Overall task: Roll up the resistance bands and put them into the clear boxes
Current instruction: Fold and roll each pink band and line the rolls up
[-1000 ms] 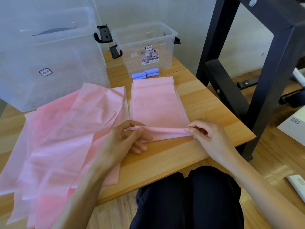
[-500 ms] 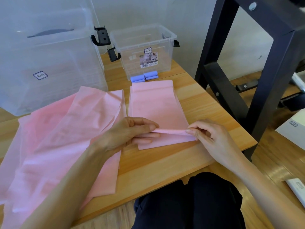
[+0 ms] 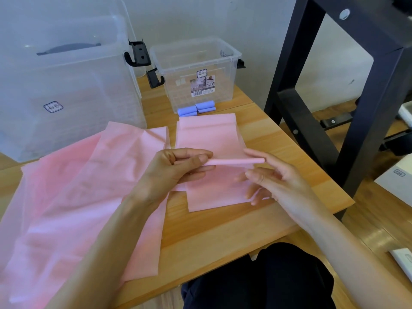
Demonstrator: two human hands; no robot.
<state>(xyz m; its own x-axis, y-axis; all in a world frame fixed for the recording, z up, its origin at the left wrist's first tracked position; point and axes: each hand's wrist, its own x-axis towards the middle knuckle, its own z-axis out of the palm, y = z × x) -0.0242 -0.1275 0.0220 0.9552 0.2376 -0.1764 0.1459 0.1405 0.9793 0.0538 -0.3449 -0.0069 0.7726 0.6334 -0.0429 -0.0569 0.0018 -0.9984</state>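
Wooden table. Two clear boxes at the far edge: a large clear box on the left, a small clear box right of it, both with black latches. Blue rolled bands lie on the table touching the small box's front; about four rolls, exact count unclear.

Pink band lies flat mid-table, its near end wound into one thin roll, raised off the surface. Left hand pinches the roll's left end between thumb and curled fingers. Right hand has straight, relaxed fingers, the index fingertip touching the roll's right end.

Loose pile of pink bands overlaps on the left; number cannot be told.
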